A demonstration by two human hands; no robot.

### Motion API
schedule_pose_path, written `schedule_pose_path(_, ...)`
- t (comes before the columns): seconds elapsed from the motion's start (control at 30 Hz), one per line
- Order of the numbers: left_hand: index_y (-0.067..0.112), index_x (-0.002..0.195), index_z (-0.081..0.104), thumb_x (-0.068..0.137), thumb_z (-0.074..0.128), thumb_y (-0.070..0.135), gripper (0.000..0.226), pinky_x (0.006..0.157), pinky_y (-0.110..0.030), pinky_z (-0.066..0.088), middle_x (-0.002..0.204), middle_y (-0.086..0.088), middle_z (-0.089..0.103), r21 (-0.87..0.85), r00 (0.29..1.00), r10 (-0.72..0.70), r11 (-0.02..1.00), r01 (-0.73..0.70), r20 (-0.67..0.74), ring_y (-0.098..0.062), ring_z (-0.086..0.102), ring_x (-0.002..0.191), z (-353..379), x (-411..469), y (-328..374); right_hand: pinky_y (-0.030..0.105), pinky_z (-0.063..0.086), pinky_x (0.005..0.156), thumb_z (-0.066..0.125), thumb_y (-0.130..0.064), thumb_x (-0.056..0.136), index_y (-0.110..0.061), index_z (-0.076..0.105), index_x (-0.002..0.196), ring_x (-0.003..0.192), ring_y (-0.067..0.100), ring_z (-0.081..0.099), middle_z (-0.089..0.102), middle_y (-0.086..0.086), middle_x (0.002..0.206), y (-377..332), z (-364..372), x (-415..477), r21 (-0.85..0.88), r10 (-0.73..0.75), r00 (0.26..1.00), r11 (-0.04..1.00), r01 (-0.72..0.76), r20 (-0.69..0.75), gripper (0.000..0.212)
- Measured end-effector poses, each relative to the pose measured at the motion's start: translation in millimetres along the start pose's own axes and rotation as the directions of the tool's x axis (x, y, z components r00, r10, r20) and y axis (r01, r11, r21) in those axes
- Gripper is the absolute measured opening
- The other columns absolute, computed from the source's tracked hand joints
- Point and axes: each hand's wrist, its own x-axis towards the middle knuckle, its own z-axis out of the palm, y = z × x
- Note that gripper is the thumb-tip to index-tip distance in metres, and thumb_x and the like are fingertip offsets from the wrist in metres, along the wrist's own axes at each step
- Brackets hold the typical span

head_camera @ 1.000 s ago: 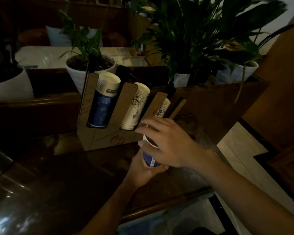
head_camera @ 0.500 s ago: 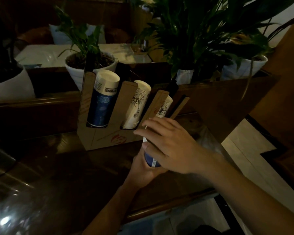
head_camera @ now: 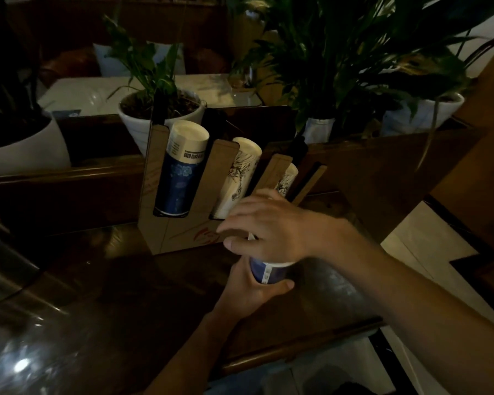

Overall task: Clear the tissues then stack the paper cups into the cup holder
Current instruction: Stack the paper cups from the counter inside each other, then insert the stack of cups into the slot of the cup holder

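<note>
Cup [head_camera: 268, 273] between fingers [head_camera: 280, 285] of both hands.

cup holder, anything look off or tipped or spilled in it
Nothing stands out. The cardboard cup holder stands upright on the dark table, its cup stacks leaning in their slanted slots as designed. No spill shows. Both hands, left and right, grip a blue cup.

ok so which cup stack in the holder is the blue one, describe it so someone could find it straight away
Find the brown cardboard cup holder standing on the dark wooden counter, in front of the white plant pot. The blue cup stack leans in its leftmost slot. Its neighbours, the two white stacks with ink drawings, sit to its right; only this stack is dark blue with a pale printed band on top.
</note>
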Motion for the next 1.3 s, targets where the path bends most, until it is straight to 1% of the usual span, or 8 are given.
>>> schedule_pose_path(0.07, 0.015, 0.153, 0.045, 0.071, 0.100, 0.024, 0.099, 0.118, -0.048, 0.049, 0.150, -0.001, 0.060, -0.002, 1.000, -0.013, 1.000, 0.013, -0.002, -0.018, 0.060, 0.138, 3, -1, -2, 0.053, 0.008, 0.119, 0.023, -0.064, 0.095, -0.034, 0.065, 0.125, 0.134, 0.014, 0.045, 0.062, -0.010, 0.134, 1, -4, 8, -0.004, 0.002, 0.998, 1.000, -0.002, 0.057, 0.061)
schedule_pose_path(0.2, 0.017, 0.152, 0.045, 0.069, 0.100, 0.023, 0.100, 0.117, -0.047, 0.050, 0.148, 0.001, 0.061, -0.025, 1.000, -0.016, 1.000, 0.016, -0.001, -0.016, 0.061, 0.135, 6, 1, -6, 0.041, 0.039, 0.100, 0.013, -0.061, 0.089, -0.030, 0.074, 0.097, 0.098, 0.013, 0.063, 0.073, -0.008, 0.105, 2, 2, 15, -0.051, -0.019, 1.000, 0.998, 0.019, 0.005, 0.069)
schedule_pose_path(0.4, 0.019, 0.151, 0.046, 0.064, 0.101, 0.034, 0.103, 0.116, -0.045, 0.051, 0.146, 0.004, 0.062, -0.051, 0.999, 0.015, 0.999, -0.017, -0.034, -0.013, 0.062, 0.134, 7, 0, -6, 0.041, 0.050, 0.087, 0.024, -0.064, 0.087, -0.034, 0.075, 0.104, 0.094, 0.012, 0.065, 0.074, -0.010, 0.104, 5, 6, 18, 0.025, -0.030, 0.999, 0.999, 0.031, -0.044, 0.062)
schedule_pose_path(0.67, 0.036, 0.142, 0.054, 0.071, 0.099, 0.024, 0.085, 0.093, -0.011, 0.056, 0.136, 0.019, 0.068, -0.097, 0.998, 0.055, 0.994, -0.059, -0.042, -0.001, 0.068, 0.124, 2, -5, 2, 0.043, 0.046, 0.102, 0.039, -0.075, 0.084, -0.030, 0.057, 0.137, 0.125, 0.018, 0.055, 0.059, -0.003, 0.140, 7, 4, 1, 0.117, 0.017, 0.995, 0.993, -0.006, -0.095, 0.072)
schedule_pose_path(0.97, 0.036, 0.144, 0.050, 0.063, 0.102, 0.038, 0.096, 0.098, -0.027, 0.060, 0.134, 0.016, 0.070, -0.030, 0.996, 0.052, 0.998, -0.054, -0.067, 0.000, 0.069, 0.122, -27, -14, 2, 0.031, 0.042, 0.089, 0.040, -0.066, 0.090, -0.040, 0.047, 0.135, 0.116, 0.009, 0.046, 0.050, -0.012, 0.126, 14, 29, -17, 0.176, 0.047, 0.957, 0.984, 0.004, -0.286, 0.052)
schedule_pose_path(1.07, 0.042, 0.133, 0.057, 0.061, 0.103, 0.035, 0.086, 0.089, -0.015, 0.059, 0.126, 0.016, 0.073, 0.043, 0.991, 0.071, 0.997, -0.067, -0.111, 0.004, 0.071, 0.114, -47, -22, 2, 0.028, 0.041, 0.090, 0.053, -0.057, 0.094, -0.035, 0.052, 0.132, 0.114, 0.002, 0.045, 0.049, -0.016, 0.122, 22, 30, -10, 0.427, 0.125, 0.957, 0.904, -0.001, -0.263, 0.044)
schedule_pose_path(1.17, 0.041, 0.131, 0.056, 0.056, 0.102, 0.040, 0.088, 0.094, -0.020, 0.060, 0.123, 0.016, 0.072, 0.144, 0.988, 0.094, 0.987, -0.076, -0.120, 0.000, 0.072, 0.113, -72, -31, 1, 0.035, 0.043, 0.100, 0.062, -0.058, 0.090, -0.039, 0.052, 0.133, 0.128, 0.007, 0.046, 0.051, -0.015, 0.138, 28, 40, -7, 0.612, 0.201, 0.963, 0.789, -0.049, -0.182, 0.048)
schedule_pose_path(1.3, 0.028, 0.145, 0.056, 0.060, 0.100, 0.046, 0.098, 0.097, -0.017, 0.057, 0.121, 0.024, 0.065, 0.295, 0.986, 0.141, 0.949, -0.109, -0.089, 0.006, 0.067, 0.113, -101, -45, 2, 0.035, 0.056, 0.085, 0.068, -0.066, 0.075, -0.050, 0.056, 0.121, 0.112, 0.007, 0.061, 0.059, -0.015, 0.127, 17, 59, -4, 0.766, 0.282, 0.949, 0.638, -0.078, -0.139, 0.050)
